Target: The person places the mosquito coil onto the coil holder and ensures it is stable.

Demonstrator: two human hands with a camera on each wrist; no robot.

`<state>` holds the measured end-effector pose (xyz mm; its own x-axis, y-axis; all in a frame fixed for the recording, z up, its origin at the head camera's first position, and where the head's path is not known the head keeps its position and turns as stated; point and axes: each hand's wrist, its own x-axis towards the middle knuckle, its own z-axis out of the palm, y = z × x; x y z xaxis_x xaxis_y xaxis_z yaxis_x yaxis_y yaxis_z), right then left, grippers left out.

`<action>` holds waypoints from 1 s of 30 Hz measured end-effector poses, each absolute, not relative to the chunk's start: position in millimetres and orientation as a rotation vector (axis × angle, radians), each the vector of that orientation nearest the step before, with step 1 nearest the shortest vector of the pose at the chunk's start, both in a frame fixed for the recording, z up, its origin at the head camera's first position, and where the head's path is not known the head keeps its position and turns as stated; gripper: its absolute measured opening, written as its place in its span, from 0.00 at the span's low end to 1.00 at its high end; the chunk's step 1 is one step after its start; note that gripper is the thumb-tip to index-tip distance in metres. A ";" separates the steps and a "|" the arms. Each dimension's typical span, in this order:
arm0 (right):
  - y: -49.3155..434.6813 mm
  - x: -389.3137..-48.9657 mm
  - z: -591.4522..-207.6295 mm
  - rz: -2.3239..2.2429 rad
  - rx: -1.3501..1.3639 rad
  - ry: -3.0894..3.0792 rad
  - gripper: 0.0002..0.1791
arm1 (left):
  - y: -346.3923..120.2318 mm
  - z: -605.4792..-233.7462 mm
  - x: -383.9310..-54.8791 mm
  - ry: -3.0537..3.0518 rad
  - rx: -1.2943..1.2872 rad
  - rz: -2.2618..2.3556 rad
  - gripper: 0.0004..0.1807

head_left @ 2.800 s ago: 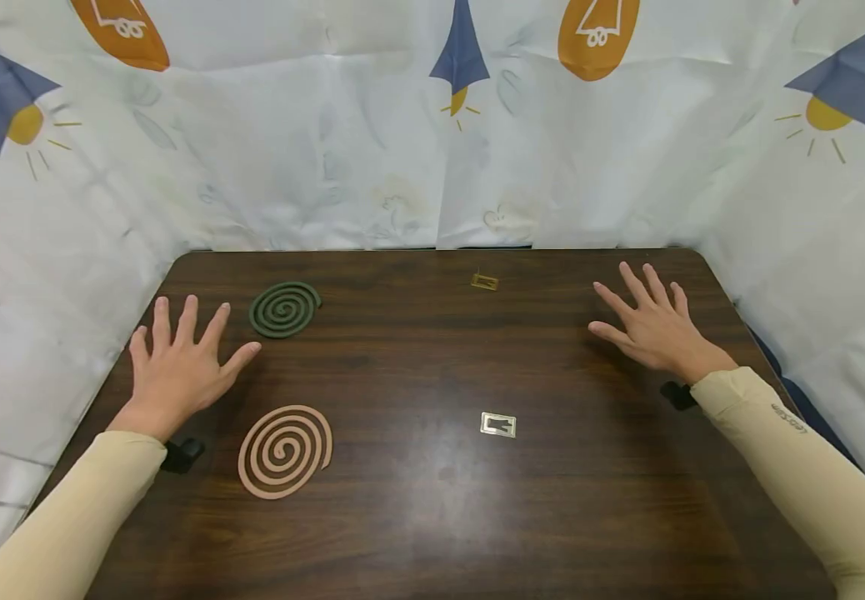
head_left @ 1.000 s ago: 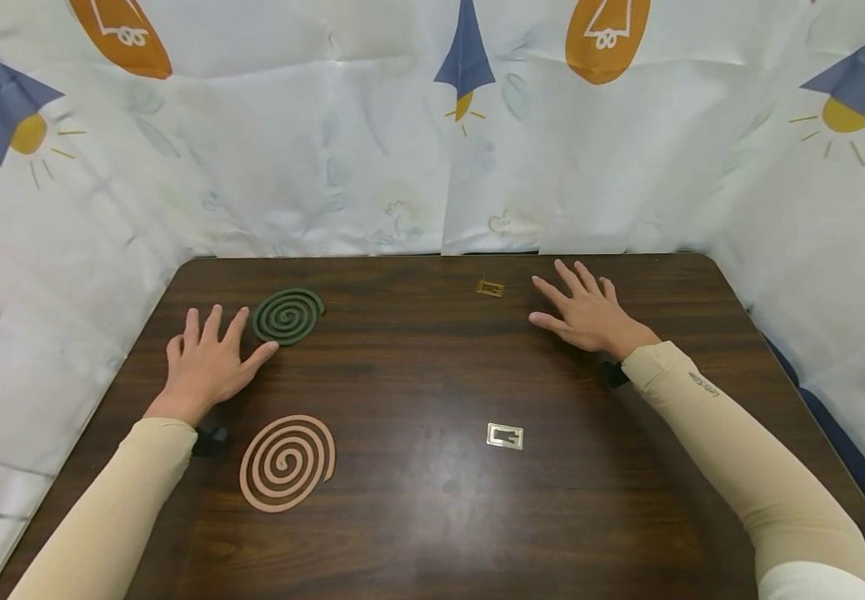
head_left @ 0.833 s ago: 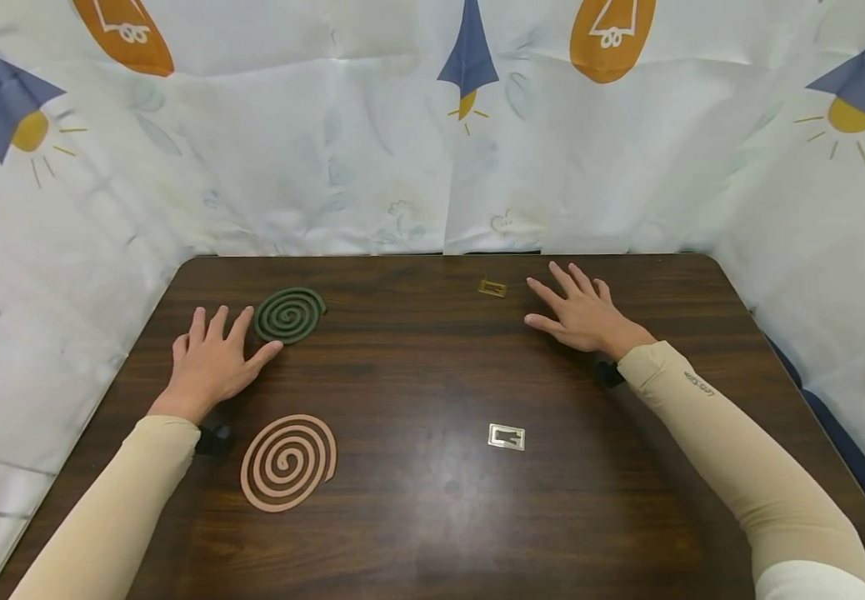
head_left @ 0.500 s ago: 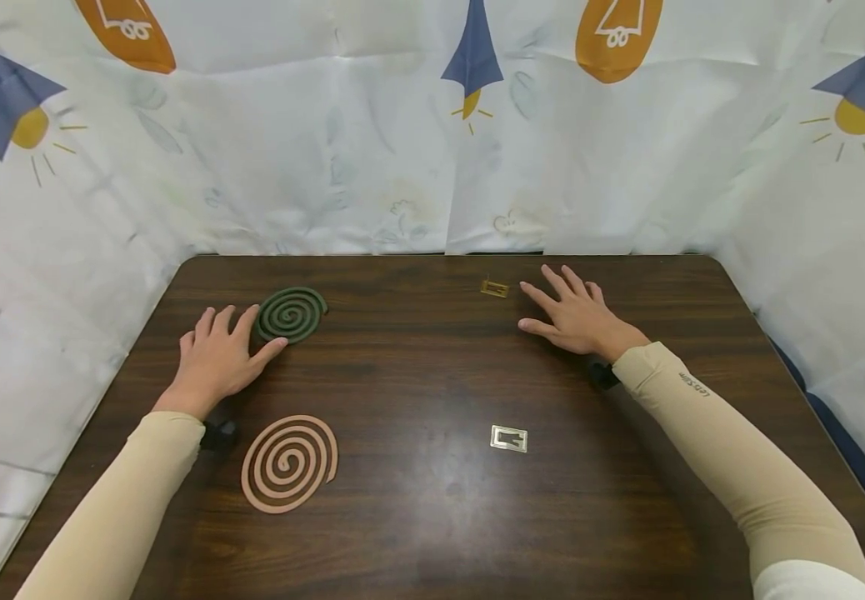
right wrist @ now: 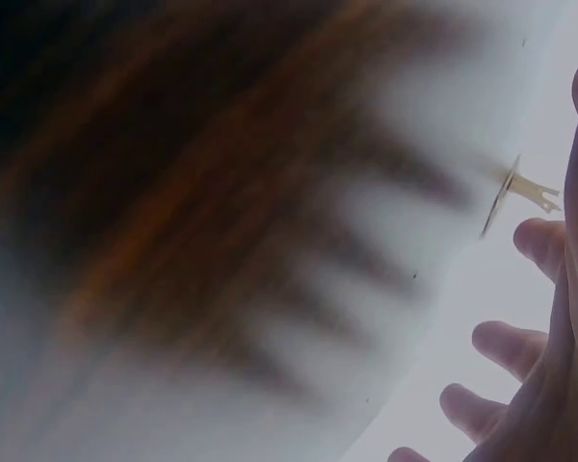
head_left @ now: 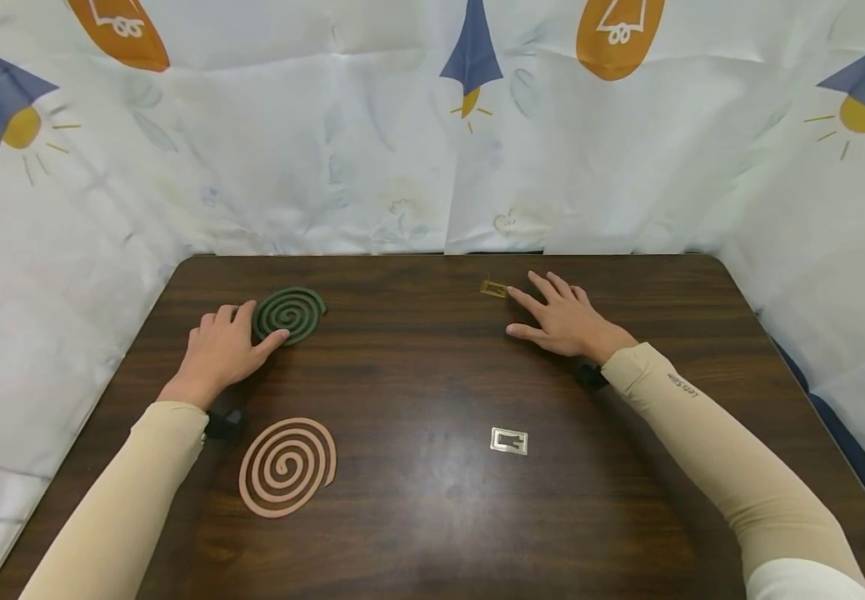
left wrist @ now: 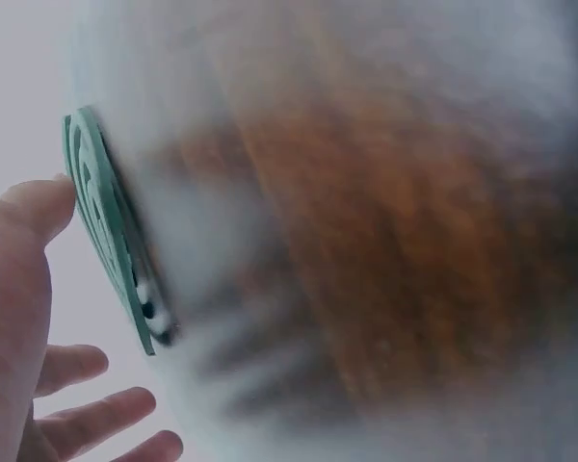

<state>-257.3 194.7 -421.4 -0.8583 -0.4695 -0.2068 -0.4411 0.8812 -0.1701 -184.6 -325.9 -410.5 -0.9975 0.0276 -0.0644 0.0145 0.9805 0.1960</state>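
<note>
My left hand (head_left: 224,350) hovers at the left edge of a green mosquito coil (head_left: 289,316), fingers relaxed and apart. In the left wrist view the thumb is by the flat face of the coil (left wrist: 101,207); whether it touches cannot be told. My right hand (head_left: 563,321) is spread over the far right, its index fingertip close beside a small gold-coloured metal coil stand (head_left: 493,289). That stand (right wrist: 535,192) shows an upright tab in the right wrist view. Nearer lie a tan mosquito coil (head_left: 282,468) and a silver-coloured metal stand (head_left: 509,441), both apart from the hands.
Everything lies on a dark wood-grain table (head_left: 402,367) with rounded far corners. A white printed cloth (head_left: 395,150) hangs behind it and at both sides. Beyond the table's right side a dark blue strip (head_left: 852,467) shows.
My right hand has moved left across the table to the gold-coloured stand. The left hand has moved right and slightly away from me to the green coil, its fingers now bending more.
</note>
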 end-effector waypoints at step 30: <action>183.2 -256.7 -416.5 -0.160 -0.703 2.725 0.45 | -316.3 -408.7 -198.5 2.933 -0.074 0.309 0.57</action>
<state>-256.7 183.2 -416.5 -0.8272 -0.4879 -0.2788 -0.4518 0.8725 -0.1861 -198.5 -316.3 -408.7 -0.9804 -0.0292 -0.1946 -0.0691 0.9770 0.2018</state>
